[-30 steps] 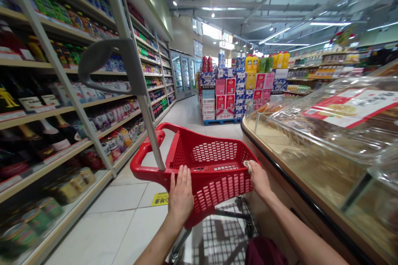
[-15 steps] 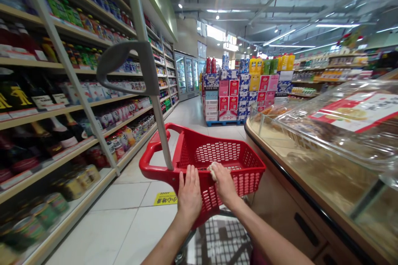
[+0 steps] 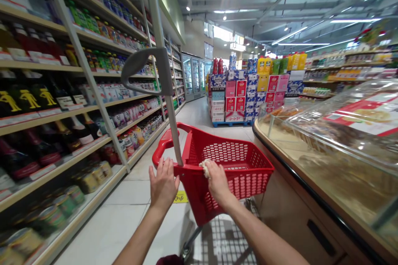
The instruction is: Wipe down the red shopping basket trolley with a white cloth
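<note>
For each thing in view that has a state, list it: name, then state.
Red basket: upright, nothing visible inside.
Basket pull handle: raised, not held.
Left hand: open, fingers on the basket's near rim.
Right hand: pressing a cloth on the rim.
Display case lid: shut.
Shelves: stocked with bottles and cans.
Fridge doors: look shut.

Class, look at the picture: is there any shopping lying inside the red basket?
No: the red basket shows only its bare perforated walls, while the right hand presses a pale cloth on its near rim.
</note>
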### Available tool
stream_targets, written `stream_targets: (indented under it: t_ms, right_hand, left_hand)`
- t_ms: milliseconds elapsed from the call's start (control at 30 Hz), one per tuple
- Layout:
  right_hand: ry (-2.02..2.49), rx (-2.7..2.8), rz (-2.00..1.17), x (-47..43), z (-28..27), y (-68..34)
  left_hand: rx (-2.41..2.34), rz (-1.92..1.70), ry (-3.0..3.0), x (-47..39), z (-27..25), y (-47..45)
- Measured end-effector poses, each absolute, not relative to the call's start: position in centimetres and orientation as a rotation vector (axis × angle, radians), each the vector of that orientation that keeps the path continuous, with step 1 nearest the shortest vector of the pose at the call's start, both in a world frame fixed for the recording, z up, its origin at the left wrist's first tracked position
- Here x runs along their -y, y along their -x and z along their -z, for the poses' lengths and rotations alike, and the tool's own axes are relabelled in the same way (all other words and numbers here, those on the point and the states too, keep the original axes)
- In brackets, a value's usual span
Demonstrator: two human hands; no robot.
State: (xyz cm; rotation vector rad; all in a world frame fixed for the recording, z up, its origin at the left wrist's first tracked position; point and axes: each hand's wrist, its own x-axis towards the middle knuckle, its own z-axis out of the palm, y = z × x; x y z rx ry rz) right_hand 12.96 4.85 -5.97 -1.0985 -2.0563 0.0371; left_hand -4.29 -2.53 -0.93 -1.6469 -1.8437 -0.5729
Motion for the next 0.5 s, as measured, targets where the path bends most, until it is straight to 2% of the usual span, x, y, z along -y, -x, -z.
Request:
stream_targets:
  t_ms: [167, 367, 500]
  right_hand:
    - [0.826, 2.155, 0.043, -3.2, 4.9, -8.9]
    - [1.024, 2.041, 0.008, -5.0, 6.0, -12.9]
    - [0.848, 2.039, 0.020, -3.4, 5.0, -9.9]
  left_hand:
    - [1.813, 0.598, 1.666, 2.7, 1.1, 4.4]
    - [1.846, 0.646, 1.689, 2.4, 0.6, 4.4]
    - [1.827, 0.659, 1.719, 2.3, -0.4, 3.6]
